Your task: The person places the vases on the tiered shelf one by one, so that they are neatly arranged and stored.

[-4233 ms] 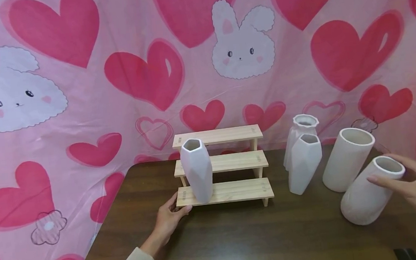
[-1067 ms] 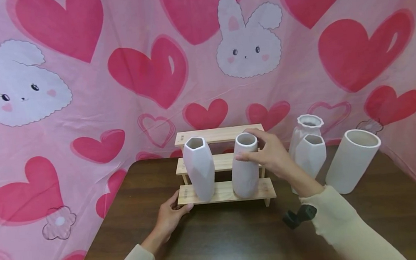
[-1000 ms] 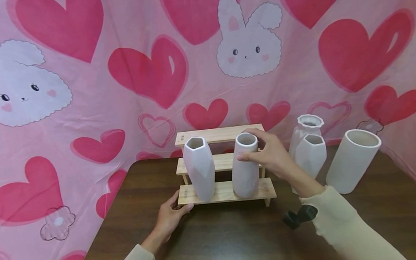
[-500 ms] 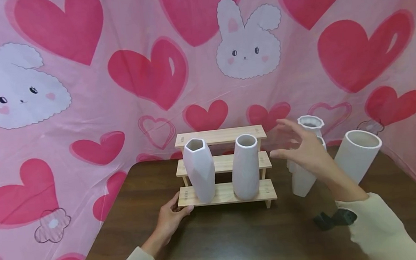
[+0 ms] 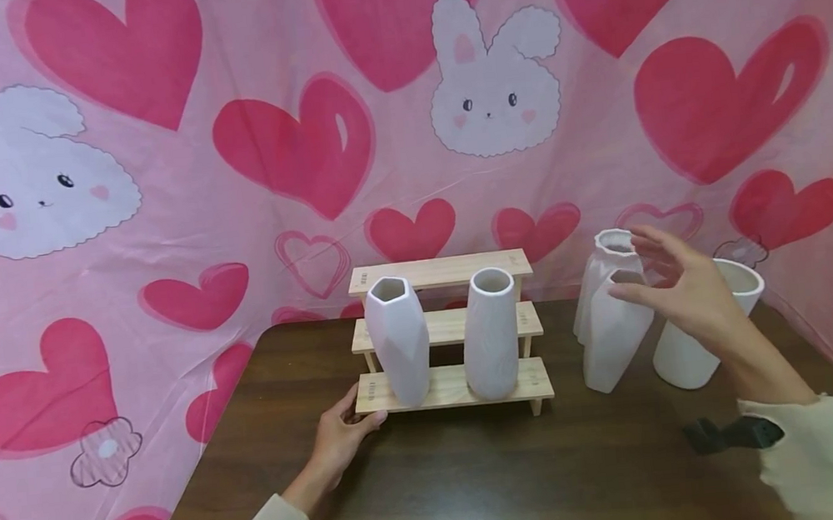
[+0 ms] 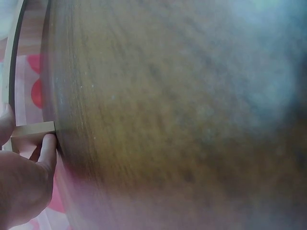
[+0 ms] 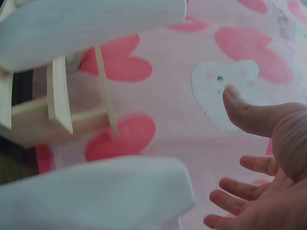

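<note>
A three-tier wooden stand (image 5: 444, 327) stands mid-table. My left hand (image 5: 342, 436) grips the left end of its lowest shelf; in the left wrist view the fingers (image 6: 48, 151) lie against the stand's leg (image 6: 32, 130). On that shelf stand a faceted white vase (image 5: 400, 345) at left and a round-mouthed white vase (image 5: 491, 338) at right. My right hand (image 5: 694, 288), thumb and fingers spread, hovers by the mouth of another faceted vase (image 5: 608, 342). In the right wrist view nothing lies between the thumb (image 7: 254, 115) and fingers.
Behind that faceted vase stands a white vase with a scalloped rim (image 5: 613, 242). A wide cylindrical white vase (image 5: 685, 358) is partly hidden behind my right hand. The dark wooden table (image 5: 453, 482) backs onto a pink cloth (image 5: 238, 51) printed with hearts and rabbits.
My right hand carried the round-mouthed vase from the right of the table onto the lowest shelf, let go and moved right to the faceted vase. My left hand stayed on the stand.
</note>
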### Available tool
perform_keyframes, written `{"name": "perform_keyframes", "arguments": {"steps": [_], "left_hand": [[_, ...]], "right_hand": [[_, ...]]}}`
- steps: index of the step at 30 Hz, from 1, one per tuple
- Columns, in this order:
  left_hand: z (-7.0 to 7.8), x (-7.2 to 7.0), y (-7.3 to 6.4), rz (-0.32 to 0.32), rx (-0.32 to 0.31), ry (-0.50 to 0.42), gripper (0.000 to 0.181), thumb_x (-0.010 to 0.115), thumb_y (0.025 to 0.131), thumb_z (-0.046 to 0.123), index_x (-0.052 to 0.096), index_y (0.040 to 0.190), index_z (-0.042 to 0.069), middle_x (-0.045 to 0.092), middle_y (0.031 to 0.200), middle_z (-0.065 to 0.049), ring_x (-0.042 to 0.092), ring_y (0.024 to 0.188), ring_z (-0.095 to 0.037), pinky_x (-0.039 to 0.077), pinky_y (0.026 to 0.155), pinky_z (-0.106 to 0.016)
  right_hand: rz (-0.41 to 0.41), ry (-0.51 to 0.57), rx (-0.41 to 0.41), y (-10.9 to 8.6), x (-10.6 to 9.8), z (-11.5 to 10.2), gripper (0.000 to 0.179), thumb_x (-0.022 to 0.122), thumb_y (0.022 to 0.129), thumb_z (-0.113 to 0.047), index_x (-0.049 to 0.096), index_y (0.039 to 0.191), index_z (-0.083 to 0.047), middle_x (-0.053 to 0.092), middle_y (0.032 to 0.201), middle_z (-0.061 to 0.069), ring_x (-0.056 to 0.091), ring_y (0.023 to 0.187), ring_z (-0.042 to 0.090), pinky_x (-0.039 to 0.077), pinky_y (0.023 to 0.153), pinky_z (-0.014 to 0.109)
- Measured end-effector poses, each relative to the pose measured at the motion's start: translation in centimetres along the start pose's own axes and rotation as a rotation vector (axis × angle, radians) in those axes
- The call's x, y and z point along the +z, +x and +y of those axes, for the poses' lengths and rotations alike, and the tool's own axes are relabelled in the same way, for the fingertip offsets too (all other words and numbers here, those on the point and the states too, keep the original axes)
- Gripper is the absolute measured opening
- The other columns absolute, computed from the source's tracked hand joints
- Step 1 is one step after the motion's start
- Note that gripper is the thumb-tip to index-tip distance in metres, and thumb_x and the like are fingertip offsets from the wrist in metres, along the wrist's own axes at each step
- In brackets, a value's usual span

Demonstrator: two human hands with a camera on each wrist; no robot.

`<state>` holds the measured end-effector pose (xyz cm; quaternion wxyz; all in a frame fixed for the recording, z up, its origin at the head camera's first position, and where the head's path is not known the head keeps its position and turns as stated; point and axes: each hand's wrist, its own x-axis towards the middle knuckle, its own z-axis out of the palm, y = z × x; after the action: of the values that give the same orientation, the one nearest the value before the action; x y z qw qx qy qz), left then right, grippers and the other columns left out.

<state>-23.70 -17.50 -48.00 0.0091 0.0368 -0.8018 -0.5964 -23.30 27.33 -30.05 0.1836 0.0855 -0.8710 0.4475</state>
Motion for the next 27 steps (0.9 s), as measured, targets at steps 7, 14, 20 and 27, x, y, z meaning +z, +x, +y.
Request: {"name": "perform_keyframes", "arguments": {"steps": [7, 14, 20, 27], "left_hand": [[0.0, -0.1, 0.1, 0.001, 0.004, -0.018, 0.078, 0.078, 0.082, 0.021, 0.039, 0.147, 0.006, 0.044, 0.144, -0.021, 0.049, 0.126, -0.031, 0.049, 0.094, -0.040], [0.1, 0.0, 0.0, -0.004, 0.002, -0.012, 0.078, 0.077, 0.082, 0.021, 0.038, 0.147, 0.006, 0.044, 0.144, -0.021, 0.050, 0.125, -0.031, 0.050, 0.094, -0.039], [0.0, 0.0, 0.0, -0.005, -0.008, -0.003, 0.078, 0.077, 0.082, 0.022, 0.038, 0.147, 0.006, 0.043, 0.145, -0.021, 0.050, 0.125, -0.031, 0.050, 0.093, -0.039], [-0.1, 0.0, 0.1, -0.001, -0.003, -0.013, 0.077, 0.077, 0.082, 0.021, 0.038, 0.147, 0.007, 0.045, 0.144, -0.021, 0.050, 0.124, -0.029, 0.050, 0.094, -0.039]], "right_hand": [[-0.023, -0.055, 0.015, 0.3, -0.1, 2.5, 0.092, 0.078, 0.082, -0.026, 0.022, 0.152, -0.008, 0.036, 0.142, 0.031, 0.048, 0.106, 0.045, 0.051, 0.065, 0.023], [-0.029, -0.051, 0.032, 0.1, 0.7, 4.5, 0.091, 0.077, 0.082, -0.025, 0.022, 0.150, 0.001, 0.040, 0.134, 0.033, 0.045, 0.113, 0.047, 0.040, 0.068, 0.009], [-0.021, -0.080, 0.060, -0.2, 1.0, 5.2, 0.085, 0.076, 0.083, -0.028, 0.029, 0.146, 0.004, 0.043, 0.133, 0.033, 0.043, 0.118, 0.047, 0.044, 0.091, 0.040], [-0.062, -0.067, 0.110, -0.4, 1.5, 5.4, 0.085, 0.073, 0.086, -0.034, 0.029, 0.148, 0.004, 0.036, 0.140, 0.037, 0.032, 0.127, 0.054, 0.025, 0.099, 0.072]]}}
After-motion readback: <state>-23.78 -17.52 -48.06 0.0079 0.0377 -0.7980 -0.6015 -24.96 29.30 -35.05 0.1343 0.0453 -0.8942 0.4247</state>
